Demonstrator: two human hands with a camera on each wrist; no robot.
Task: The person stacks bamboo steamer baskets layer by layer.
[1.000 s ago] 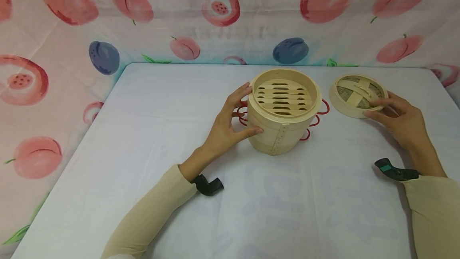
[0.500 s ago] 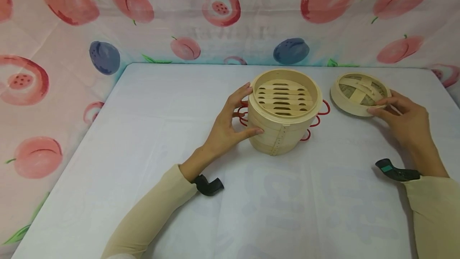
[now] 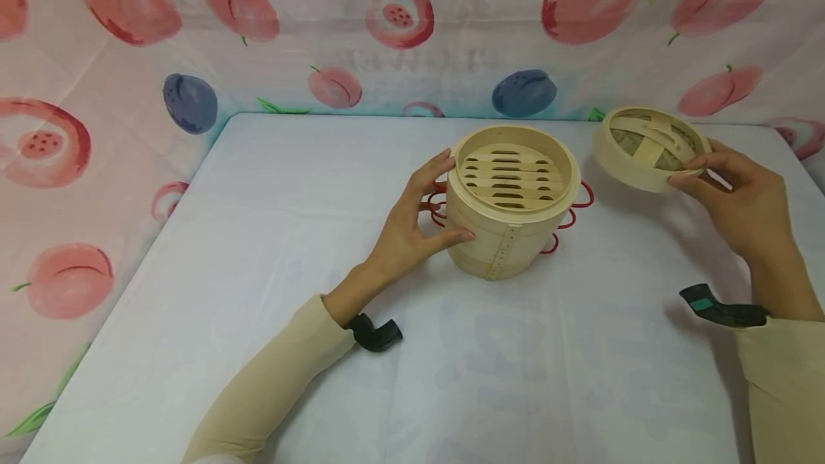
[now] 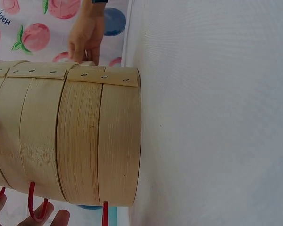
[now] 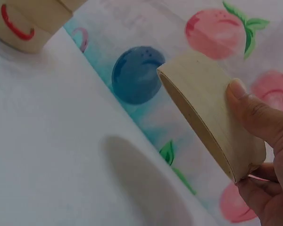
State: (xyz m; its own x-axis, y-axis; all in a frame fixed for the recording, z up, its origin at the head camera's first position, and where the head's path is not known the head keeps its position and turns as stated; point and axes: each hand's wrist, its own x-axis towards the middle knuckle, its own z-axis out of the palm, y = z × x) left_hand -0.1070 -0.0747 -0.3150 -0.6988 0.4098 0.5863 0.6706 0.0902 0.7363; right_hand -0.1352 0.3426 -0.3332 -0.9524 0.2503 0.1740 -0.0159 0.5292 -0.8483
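A stacked bamboo steamer (image 3: 509, 199) with red wire handles (image 3: 570, 217) stands open-topped on the white table (image 3: 322, 185); its slatted floor shows inside. My left hand (image 3: 412, 224) holds its left side, fingers along the wall and thumb on the front. In the left wrist view the steamer's stapled bamboo bands (image 4: 80, 136) fill the frame. My right hand (image 3: 741, 203) pinches the bamboo lid (image 3: 647, 145) by its near rim and holds it tilted, underside up, above the table to the steamer's right. The right wrist view shows the lid's (image 5: 205, 110) side wall under my thumb.
A fruit-printed cloth (image 3: 193, 34) hangs behind and to the left of the table. Black wrist-camera mounts (image 3: 374, 333) sit on both sleeves. The table's far edge runs just behind the steamer.
My right hand has lifted the lid off the table and raised it up and slightly back, tilting it. The left hand and the steamer have stayed in place.
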